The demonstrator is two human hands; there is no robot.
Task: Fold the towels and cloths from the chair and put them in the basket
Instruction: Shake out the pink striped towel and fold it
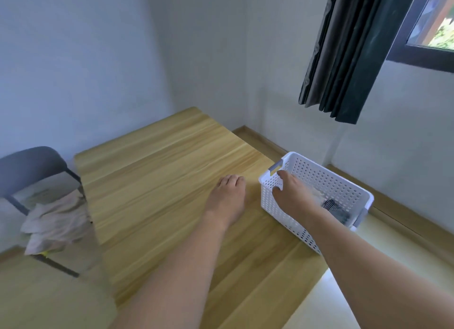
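1. Wood-grain tabletop [157, 181] runs away from you toward the corner of the room, its far edge against the wall.
2. Your left hand [227, 198] lies palm down on the tabletop near the right edge, fingers curled under a little and holding nothing.
3. Your right hand [292, 193] reaches into the basket [326, 179] over its near-left wall; the fingers are loosely bent above the inside, and you cannot tell from this view whether they touch anything.
4. Your two hands are near each other but apart, with the basket's left wall between them.
5. White and perforated, the basket sits at the right edge of the tabletop, partly overhanging it, with grey handles at both ends.
6. Inside the basket, toward its right end, lies a dark cloth [337, 209] beside something paler that is blurred.
7. Off the left edge of the tabletop stands a grey chair [29, 164], and a heap of pale cloths [56, 220] is piled on its seat, unfolded.
8. Dark curtain [351, 51] hangs beside a window [432, 21] at the upper right.
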